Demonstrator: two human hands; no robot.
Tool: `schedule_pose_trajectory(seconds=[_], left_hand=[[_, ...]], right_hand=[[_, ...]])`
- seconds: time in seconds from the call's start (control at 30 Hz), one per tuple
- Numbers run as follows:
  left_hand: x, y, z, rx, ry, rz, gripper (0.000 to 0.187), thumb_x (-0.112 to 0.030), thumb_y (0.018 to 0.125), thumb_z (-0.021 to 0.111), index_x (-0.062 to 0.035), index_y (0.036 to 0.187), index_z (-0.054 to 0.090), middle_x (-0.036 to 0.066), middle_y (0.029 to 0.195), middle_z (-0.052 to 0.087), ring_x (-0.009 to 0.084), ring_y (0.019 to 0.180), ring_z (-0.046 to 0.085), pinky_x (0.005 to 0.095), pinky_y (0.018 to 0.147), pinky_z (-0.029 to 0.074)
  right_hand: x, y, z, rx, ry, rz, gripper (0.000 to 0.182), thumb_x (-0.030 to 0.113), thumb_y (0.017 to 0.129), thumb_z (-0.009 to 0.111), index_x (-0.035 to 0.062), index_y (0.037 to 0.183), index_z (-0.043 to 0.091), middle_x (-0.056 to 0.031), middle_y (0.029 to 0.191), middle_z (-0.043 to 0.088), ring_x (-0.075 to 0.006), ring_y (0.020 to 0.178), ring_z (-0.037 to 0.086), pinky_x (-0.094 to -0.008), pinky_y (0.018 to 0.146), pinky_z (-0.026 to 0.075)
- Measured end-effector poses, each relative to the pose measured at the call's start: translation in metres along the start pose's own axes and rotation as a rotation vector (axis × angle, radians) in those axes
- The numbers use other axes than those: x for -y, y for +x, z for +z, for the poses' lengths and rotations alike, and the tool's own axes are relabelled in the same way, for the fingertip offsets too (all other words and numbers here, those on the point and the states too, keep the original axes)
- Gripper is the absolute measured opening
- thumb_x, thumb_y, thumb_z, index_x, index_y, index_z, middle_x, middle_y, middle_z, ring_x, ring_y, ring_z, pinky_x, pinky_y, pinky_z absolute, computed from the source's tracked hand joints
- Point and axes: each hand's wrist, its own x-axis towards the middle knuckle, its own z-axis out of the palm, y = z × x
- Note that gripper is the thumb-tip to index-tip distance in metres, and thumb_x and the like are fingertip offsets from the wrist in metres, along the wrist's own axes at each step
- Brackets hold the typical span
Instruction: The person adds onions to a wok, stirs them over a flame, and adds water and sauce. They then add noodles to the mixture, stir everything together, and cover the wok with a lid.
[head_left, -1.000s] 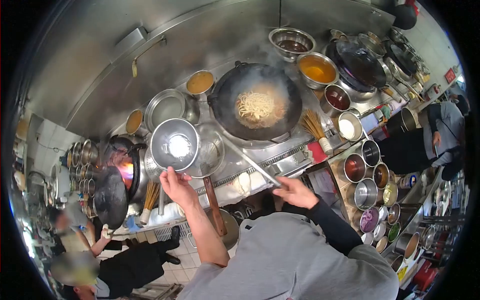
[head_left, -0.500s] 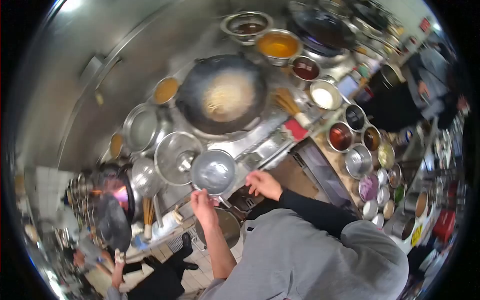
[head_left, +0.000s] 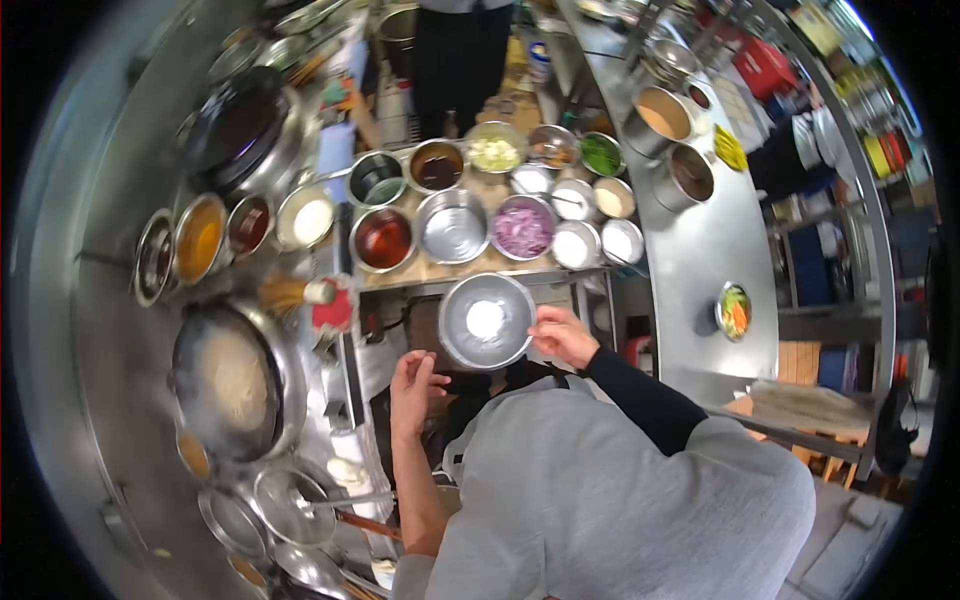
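A round metal bowl [head_left: 462, 333] with a bright reflection inside is in front of my body, close to the edge of a board full of ingredient bowls. My right hand [head_left: 566, 337] grips its right rim between thumb and fingers. Left of the bowl and a little lower, my left hand [head_left: 416, 385] is raised with its fingers apart, touching nothing. A bowl of chopped purple onion [head_left: 523, 228] and an empty metal bowl [head_left: 453, 227] stand just beyond the one I hold.
To the left, a large wok [head_left: 230, 380] holds pale, steaming food. Sauce bowls [head_left: 201, 237] line the back left. On the right counter [head_left: 700, 270] stands a small bowl of cut vegetables [head_left: 735, 311]. A person in dark clothing [head_left: 463, 60] stands beyond the board.
The view has turned right, from the stoves to the ingredient bowls. My right hand now holds the metal bowl by its rim, and my left hand is away from it.
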Motion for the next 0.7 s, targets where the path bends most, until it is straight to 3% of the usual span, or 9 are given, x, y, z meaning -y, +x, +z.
schedule_pose_trajectory(seconds=[0.2, 0.27, 0.33, 0.4, 0.5, 0.6, 0.63, 0.7], left_hand=[[0.037, 0.062, 0.048, 0.096, 0.149, -0.182, 0.031, -0.024, 0.105, 0.061, -0.0032, 0.126, 0.055, 0.012, 0.113, 0.069, 0.0205, 0.086, 0.072, 0.0295, 0.069, 0.058], [0.068, 0.090, 0.050, 0.122, 0.151, -0.257, 0.030, -0.026, 0.104, 0.061, -0.0035, 0.124, 0.055, 0.012, 0.111, 0.069, 0.0212, 0.087, 0.072, 0.0305, 0.071, 0.059], [0.090, 0.111, 0.043, 0.103, 0.163, -0.333, 0.029, -0.027, 0.104, 0.061, -0.0038, 0.122, 0.056, 0.012, 0.110, 0.069, 0.0218, 0.088, 0.073, 0.0315, 0.072, 0.059], [0.105, 0.130, 0.038, 0.078, 0.196, -0.424, 0.028, -0.028, 0.104, 0.060, -0.0043, 0.119, 0.056, 0.013, 0.109, 0.069, 0.0223, 0.087, 0.073, 0.0325, 0.072, 0.060], [0.135, 0.158, 0.007, 0.010, 0.161, -0.465, 0.029, -0.030, 0.104, 0.060, -0.0045, 0.115, 0.055, 0.014, 0.095, 0.070, 0.0235, 0.082, 0.072, 0.0340, 0.071, 0.060], [0.156, 0.185, -0.025, -0.116, 0.207, -0.443, 0.029, -0.029, 0.102, 0.062, -0.0024, 0.111, 0.057, 0.015, 0.086, 0.070, 0.0240, 0.074, 0.071, 0.0351, 0.066, 0.060], [0.162, 0.191, -0.030, -0.170, 0.235, -0.426, 0.029, -0.029, 0.101, 0.063, -0.0013, 0.109, 0.058, 0.016, 0.083, 0.070, 0.0242, 0.071, 0.071, 0.0356, 0.063, 0.060], [0.171, 0.206, -0.038, -0.202, 0.246, -0.390, 0.030, -0.027, 0.098, 0.064, 0.0019, 0.103, 0.062, 0.016, 0.083, 0.070, 0.0247, 0.067, 0.070, 0.0374, 0.058, 0.060]], right_hand=[[0.008, -0.108, -0.144, -0.634, 0.453, -0.549, 0.016, 0.008, 0.091, 0.065, 0.0138, 0.083, 0.052, 0.0040, 0.070, 0.048, -0.0083, 0.054, 0.042, -0.0237, 0.049, 0.033], [0.002, -0.127, -0.197, -0.705, 0.514, -0.687, 0.020, 0.009, 0.093, 0.066, 0.0158, 0.084, 0.049, 0.0029, 0.074, 0.051, -0.0076, 0.057, 0.043, -0.0237, 0.048, 0.035], [-0.006, -0.128, -0.245, -0.810, 0.595, -0.743, 0.019, 0.006, 0.092, 0.066, 0.0137, 0.084, 0.051, 0.0022, 0.075, 0.051, -0.0085, 0.057, 0.039, -0.0244, 0.048, 0.033], [-0.008, -0.120, -0.260, -0.842, 0.650, -0.707, 0.009, 0.007, 0.093, 0.067, 0.0087, 0.096, 0.058, -0.0027, 0.086, 0.063, -0.0100, 0.063, 0.052, -0.0227, 0.051, 0.040], [-0.008, -0.102, -0.263, -0.915, 0.702, -0.592, 0.021, 0.011, 0.095, 0.068, 0.0042, 0.114, 0.064, -0.0080, 0.102, 0.072, -0.0125, 0.074, 0.066, -0.0204, 0.057, 0.049], [0.007, -0.087, -0.225, -0.926, -0.171, -0.251, 0.037, 0.012, 0.094, 0.071, -0.0016, 0.127, 0.060, -0.0077, 0.101, 0.071, -0.0123, 0.070, 0.065, -0.0220, 0.057, 0.051], [0.017, -0.077, -0.207, -0.844, -0.206, -0.243, 0.048, 0.012, 0.093, 0.072, -0.0049, 0.135, 0.055, -0.0071, 0.098, 0.070, -0.0122, 0.068, 0.064, -0.0239, 0.054, 0.051], [0.019, -0.050, -0.221, -0.885, -0.182, -0.375, 0.045, 0.012, 0.093, 0.073, -0.0026, 0.133, 0.058, -0.0066, 0.095, 0.070, -0.0114, 0.068, 0.063, -0.0239, 0.055, 0.051]])
